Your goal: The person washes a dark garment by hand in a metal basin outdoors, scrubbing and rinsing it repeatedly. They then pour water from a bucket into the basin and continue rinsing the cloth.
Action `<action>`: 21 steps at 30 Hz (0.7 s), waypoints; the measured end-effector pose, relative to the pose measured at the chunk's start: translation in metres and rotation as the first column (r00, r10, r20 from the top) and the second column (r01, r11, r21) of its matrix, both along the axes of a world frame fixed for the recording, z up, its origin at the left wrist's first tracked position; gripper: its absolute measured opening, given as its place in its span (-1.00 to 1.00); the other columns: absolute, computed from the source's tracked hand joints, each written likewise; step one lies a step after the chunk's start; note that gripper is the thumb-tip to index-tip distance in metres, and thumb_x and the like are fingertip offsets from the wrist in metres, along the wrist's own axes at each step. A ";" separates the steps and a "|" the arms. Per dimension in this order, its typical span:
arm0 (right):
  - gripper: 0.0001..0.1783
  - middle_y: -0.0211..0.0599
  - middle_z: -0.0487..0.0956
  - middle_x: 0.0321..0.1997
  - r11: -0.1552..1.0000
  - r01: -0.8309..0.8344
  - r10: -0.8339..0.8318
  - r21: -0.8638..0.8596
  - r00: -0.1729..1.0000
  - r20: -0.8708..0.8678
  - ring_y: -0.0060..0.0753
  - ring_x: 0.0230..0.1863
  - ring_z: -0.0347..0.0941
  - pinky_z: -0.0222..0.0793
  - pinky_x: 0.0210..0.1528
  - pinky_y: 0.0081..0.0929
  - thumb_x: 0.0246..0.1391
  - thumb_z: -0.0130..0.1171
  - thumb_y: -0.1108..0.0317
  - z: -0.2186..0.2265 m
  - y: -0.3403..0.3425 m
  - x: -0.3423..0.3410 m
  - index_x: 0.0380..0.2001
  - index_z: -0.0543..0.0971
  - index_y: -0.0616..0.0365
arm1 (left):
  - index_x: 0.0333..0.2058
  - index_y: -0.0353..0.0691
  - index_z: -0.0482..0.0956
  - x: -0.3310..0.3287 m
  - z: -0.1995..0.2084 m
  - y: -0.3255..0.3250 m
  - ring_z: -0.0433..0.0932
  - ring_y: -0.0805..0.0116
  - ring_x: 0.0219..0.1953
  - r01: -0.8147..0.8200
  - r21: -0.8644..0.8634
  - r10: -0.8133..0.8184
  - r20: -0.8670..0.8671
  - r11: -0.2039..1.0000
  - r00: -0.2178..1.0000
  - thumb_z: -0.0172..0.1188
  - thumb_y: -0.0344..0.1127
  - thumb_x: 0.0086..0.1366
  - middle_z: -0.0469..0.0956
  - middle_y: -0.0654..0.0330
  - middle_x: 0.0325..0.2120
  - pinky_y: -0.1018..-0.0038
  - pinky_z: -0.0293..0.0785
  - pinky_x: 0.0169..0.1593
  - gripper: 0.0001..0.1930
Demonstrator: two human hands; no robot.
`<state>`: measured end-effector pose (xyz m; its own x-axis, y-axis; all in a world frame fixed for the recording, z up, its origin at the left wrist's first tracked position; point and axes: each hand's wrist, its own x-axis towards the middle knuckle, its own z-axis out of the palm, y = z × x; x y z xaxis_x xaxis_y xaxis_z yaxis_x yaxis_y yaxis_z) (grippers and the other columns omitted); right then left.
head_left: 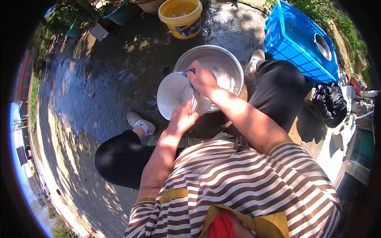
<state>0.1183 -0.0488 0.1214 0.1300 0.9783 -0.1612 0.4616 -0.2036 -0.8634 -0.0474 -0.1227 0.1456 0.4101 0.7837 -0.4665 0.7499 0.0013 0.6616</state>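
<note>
A white bowl [170, 95] is tilted on its side over the near left rim of a wide metal basin [239, 71]. My left hand [182, 119] grips the bowl's near edge, where several rim lines lie close together; I cannot tell whether more than one bowl is there. My right hand [203, 80] is closed round a grey scrubbing cloth [191, 72] and presses it at the bowl's far rim. Whitish liquid shows inside the basin, partly hidden by my right hand and the bowl.
Beyond the basin stands a yellow bucket [180, 27] of liquid. At the far right, a blue plastic crate [303, 65] holds water and a round metal bowl [322, 47]. Potted plants line the back left. My bent knees flank the basin on wet concrete [99, 83].
</note>
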 end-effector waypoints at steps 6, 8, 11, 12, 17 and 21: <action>-0.31 -0.03 0.70 0.09 0.962 -0.209 0.217 -0.175 0.976 0.030 0.04 0.11 0.64 0.50 0.20 -0.18 -0.06 0.45 0.06 -0.012 0.037 0.033 0.14 0.61 0.14 | 0.14 -0.17 0.55 -0.003 0.013 -0.004 0.66 -0.19 -0.08 0.144 -0.050 -0.144 0.008 0.988 0.990 0.21 -0.34 0.19 0.68 -0.16 -0.22 0.06 0.56 0.00 -0.51; -0.36 -0.01 0.72 -0.02 0.969 -0.180 0.202 -0.172 0.972 0.122 -0.04 0.01 0.67 0.54 0.11 -0.23 -0.09 0.48 0.13 -0.019 0.031 0.028 0.07 0.63 0.21 | 0.09 -0.16 0.59 -0.012 -0.011 -0.001 0.66 -0.19 -0.07 0.232 0.092 -0.228 -0.053 0.968 0.972 0.23 -0.32 0.21 0.68 -0.16 -0.21 0.05 0.56 0.00 -0.57; -0.40 0.04 0.72 -0.06 0.976 -0.113 0.133 -0.188 0.987 0.095 -0.06 -0.02 0.68 0.56 0.07 -0.25 -0.09 0.46 0.20 -0.020 0.023 0.010 0.05 0.64 0.25 | 0.07 -0.18 0.61 -0.018 -0.022 -0.004 0.68 -0.20 -0.11 0.203 0.223 -0.191 -0.073 0.954 0.979 0.26 -0.26 0.24 0.70 -0.16 -0.24 0.05 0.56 0.01 -0.59; -0.41 0.05 0.71 -0.06 0.975 -0.088 0.103 -0.203 0.993 0.063 -0.05 -0.01 0.67 0.56 0.07 -0.25 -0.08 0.44 0.23 -0.018 0.019 0.004 0.05 0.63 0.26 | 0.08 -0.18 0.61 -0.013 -0.017 -0.003 0.68 -0.20 -0.10 0.150 0.186 -0.134 -0.097 0.971 0.986 0.27 -0.24 0.24 0.70 -0.16 -0.22 0.05 0.57 0.02 -0.58; -0.40 0.09 0.70 -0.05 0.966 -0.142 0.161 -0.214 0.984 0.075 -0.05 0.00 0.66 0.52 0.11 -0.26 -0.04 0.44 0.21 -0.032 -0.002 -0.031 0.06 0.62 0.31 | 0.09 -0.24 0.60 0.003 -0.039 0.011 0.66 -0.24 -0.01 -0.090 0.102 0.109 -0.201 0.991 0.973 0.25 -0.14 0.28 0.70 -0.21 -0.14 0.04 0.56 0.13 -0.54; -0.46 -0.09 0.70 -0.10 0.897 -0.310 0.197 -0.314 0.919 -0.342 -0.26 -0.06 0.63 0.53 0.05 -0.29 0.11 0.41 0.14 -0.049 -0.004 -0.030 0.06 0.63 0.28 | 0.17 -0.26 0.55 -0.005 -0.071 0.014 0.63 -0.16 0.12 -0.329 0.064 0.329 0.011 0.942 0.944 0.41 -0.14 0.21 0.69 -0.18 -0.02 0.13 0.54 0.19 -0.41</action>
